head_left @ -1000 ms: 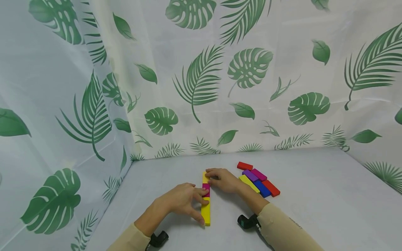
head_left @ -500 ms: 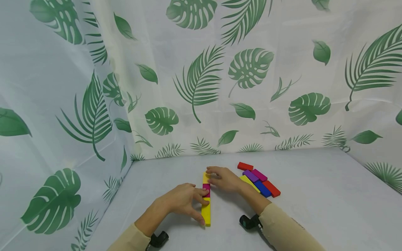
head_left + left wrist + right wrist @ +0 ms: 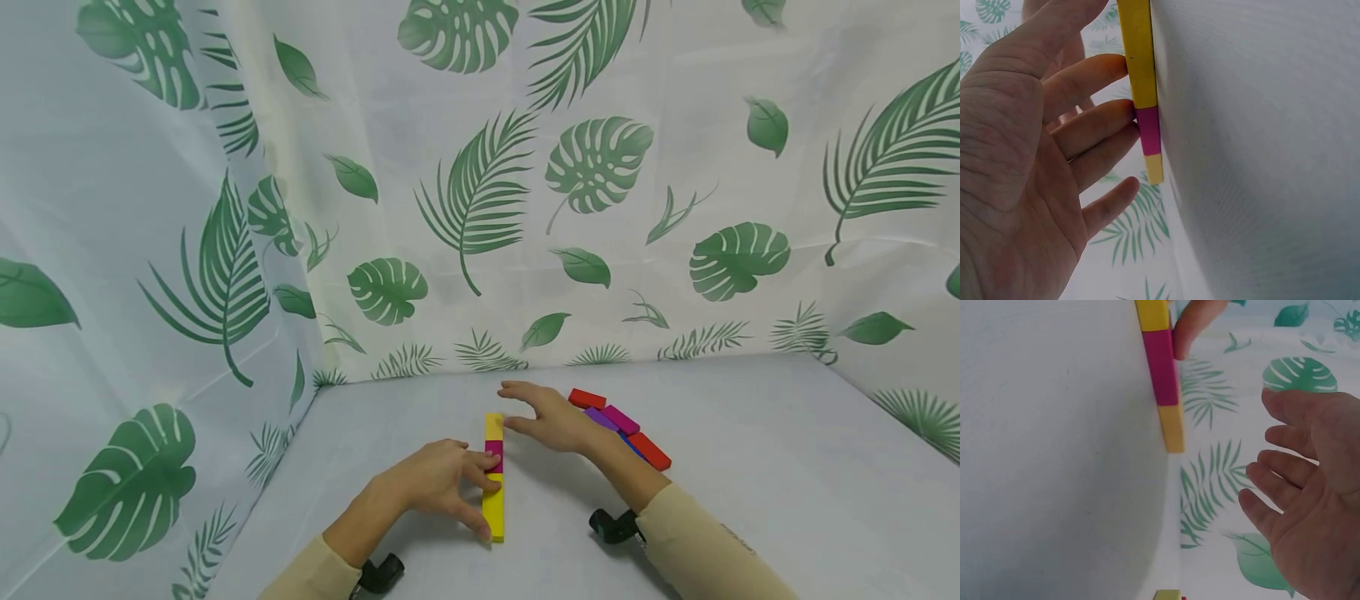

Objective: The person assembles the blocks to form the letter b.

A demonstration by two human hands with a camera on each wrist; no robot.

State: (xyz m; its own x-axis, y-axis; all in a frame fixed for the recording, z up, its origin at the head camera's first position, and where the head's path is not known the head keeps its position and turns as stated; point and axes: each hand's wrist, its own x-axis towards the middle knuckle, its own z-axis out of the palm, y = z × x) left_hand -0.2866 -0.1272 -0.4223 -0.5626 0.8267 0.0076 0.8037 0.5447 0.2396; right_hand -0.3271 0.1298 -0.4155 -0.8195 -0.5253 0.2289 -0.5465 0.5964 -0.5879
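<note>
Three flat blocks form a straight line on the table: a long yellow block (image 3: 493,515) nearest, a magenta block (image 3: 491,448) in the middle, a short lighter yellow block (image 3: 493,423) at the far end. My left hand (image 3: 441,475) lies over the row from the left. Its fingertips touch the tops of the long yellow and magenta blocks, and its thumb is by the near end. To the right of the far block, my right hand (image 3: 557,419) hovers with fingers spread. The right wrist view shows a gap between that hand (image 3: 1316,481) and the row.
Right of the row lies a loose group: a red block (image 3: 587,399), a purple block (image 3: 601,419), a magenta block (image 3: 621,419), another red block (image 3: 649,451) and a blue block (image 3: 632,445) partly behind the right forearm. Leaf-patterned curtains (image 3: 480,325) border the white table (image 3: 720,417).
My right hand has let go of the far yellow block, lifting and moving right, its fingers spreading. The right forearm now covers the loose yellow block. My left hand has stayed put.
</note>
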